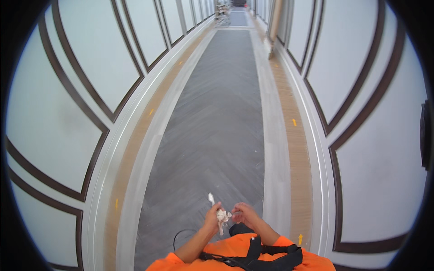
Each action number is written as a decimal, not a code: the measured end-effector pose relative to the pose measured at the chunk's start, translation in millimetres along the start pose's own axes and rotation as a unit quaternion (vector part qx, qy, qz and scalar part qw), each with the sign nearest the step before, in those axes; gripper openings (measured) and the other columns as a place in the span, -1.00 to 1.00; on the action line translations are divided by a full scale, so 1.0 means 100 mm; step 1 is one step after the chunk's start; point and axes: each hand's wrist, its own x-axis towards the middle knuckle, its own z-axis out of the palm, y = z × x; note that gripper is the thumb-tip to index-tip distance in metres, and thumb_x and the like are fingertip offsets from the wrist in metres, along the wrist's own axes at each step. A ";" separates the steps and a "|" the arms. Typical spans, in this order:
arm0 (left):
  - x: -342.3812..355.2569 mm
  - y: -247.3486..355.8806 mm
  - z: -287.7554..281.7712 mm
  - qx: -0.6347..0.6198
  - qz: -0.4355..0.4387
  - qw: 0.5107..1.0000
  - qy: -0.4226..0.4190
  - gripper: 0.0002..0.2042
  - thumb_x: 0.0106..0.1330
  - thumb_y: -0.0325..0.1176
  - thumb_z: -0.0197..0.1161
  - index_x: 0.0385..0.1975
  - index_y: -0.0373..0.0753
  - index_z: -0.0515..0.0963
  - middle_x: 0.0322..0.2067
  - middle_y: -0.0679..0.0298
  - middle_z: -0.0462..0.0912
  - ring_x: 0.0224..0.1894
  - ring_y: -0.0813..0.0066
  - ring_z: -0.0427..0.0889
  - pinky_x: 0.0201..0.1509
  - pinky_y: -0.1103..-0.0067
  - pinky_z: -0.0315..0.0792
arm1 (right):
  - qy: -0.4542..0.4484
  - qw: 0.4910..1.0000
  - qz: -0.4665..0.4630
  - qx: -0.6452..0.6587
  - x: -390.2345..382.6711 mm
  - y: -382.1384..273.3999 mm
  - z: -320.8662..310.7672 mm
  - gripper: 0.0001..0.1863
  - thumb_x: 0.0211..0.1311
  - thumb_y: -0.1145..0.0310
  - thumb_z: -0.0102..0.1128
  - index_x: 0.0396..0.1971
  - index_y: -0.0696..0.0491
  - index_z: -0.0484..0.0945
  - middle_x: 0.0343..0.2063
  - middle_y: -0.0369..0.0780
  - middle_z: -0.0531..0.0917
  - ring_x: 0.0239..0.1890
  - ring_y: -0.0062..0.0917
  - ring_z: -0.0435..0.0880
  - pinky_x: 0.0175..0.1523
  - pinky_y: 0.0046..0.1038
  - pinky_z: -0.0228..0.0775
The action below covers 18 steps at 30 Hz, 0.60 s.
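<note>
My left hand is closed around a crumpled white bundle, perhaps cloth or paper, with a narrow white piece sticking up above the thumb. My right hand is just right of the bundle, fingers loosely curved and somewhat apart, with nothing clearly in them. A thin black cable loops beside my left forearm, and black straps cross my orange clothing.
I am in a long corridor with grey flooring and panelled walls on both sides. Yellow arrows mark the wood-look borders. A long pale object leans at the right wall ahead. A metal cart stands at the far left.
</note>
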 end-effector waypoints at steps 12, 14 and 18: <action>2.54 2.26 0.76 0.502 0.343 0.793 0.041 -0.53 0.30 0.05 -0.14 -0.27 -0.27 0.50 -0.28 0.10 0.53 -0.19 0.30 0.54 -0.16 0.43 0.38 | -0.317 0.920 0.125 0.191 2.66 -2.36 1.37 -0.41 0.21 -0.17 -0.16 -0.03 0.04 0.37 -0.03 -0.17 0.45 0.03 -0.32 0.44 0.08 -0.22 0.31; 2.99 2.78 0.97 0.560 0.380 0.736 -0.003 -0.54 0.32 0.05 -0.18 -0.18 -0.24 0.46 -0.18 0.10 0.48 -0.06 0.26 0.45 -0.06 0.32 0.30 | -0.374 0.892 0.070 0.243 3.06 -3.01 1.66 -0.42 0.22 -0.17 -0.20 -0.03 0.02 0.38 -0.03 -0.19 0.46 0.02 -0.34 0.44 0.09 -0.25 0.31; 3.77 3.91 1.50 0.628 0.404 0.657 -0.103 -0.54 0.35 0.03 -0.25 -0.02 -0.20 0.38 0.01 0.10 0.38 0.16 0.18 0.26 0.13 0.11 0.12 | -0.206 0.957 0.060 0.197 3.54 -4.24 1.73 -0.42 0.21 -0.15 -0.19 0.00 0.00 0.39 -0.05 -0.20 0.50 0.03 -0.31 0.47 0.10 -0.14 0.29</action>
